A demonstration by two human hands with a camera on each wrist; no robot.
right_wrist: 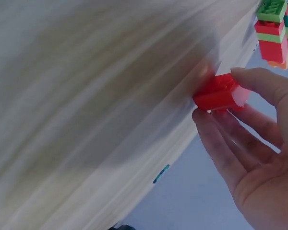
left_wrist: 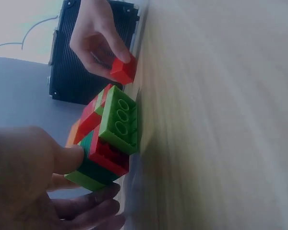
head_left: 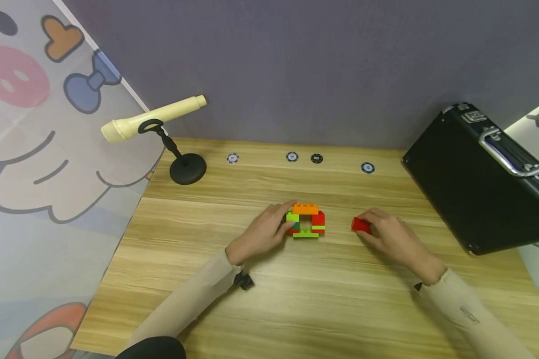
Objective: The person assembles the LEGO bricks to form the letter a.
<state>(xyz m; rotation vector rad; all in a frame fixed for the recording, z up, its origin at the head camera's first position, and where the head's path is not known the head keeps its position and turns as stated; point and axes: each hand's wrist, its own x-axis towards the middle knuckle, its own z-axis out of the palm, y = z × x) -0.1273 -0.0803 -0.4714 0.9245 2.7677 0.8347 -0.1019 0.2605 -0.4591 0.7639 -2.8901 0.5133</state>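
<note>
My left hand (head_left: 259, 233) holds the left side of a small ring of toy building bricks (head_left: 318, 220) on the wooden table. An orange brick (head_left: 305, 208) forms its far side, red and green bricks its sides, and a lime green brick (head_left: 305, 234) its near side. In the left wrist view, the thumb presses the dark green brick (left_wrist: 90, 159), and the lime brick shows its hollow underside. To the right of the ring, my right hand (head_left: 392, 240) pinches a separate red brick (right_wrist: 221, 94) between thumb and fingers, close over the table.
Several poker chips (head_left: 316, 158) lie along the table's back edge. A cream microphone (head_left: 154, 117) sits in a black stand (head_left: 187, 168) at back left. On the right stands a black case (head_left: 467, 179) with a metal handle. A grey panel (head_left: 287, 75) rises behind.
</note>
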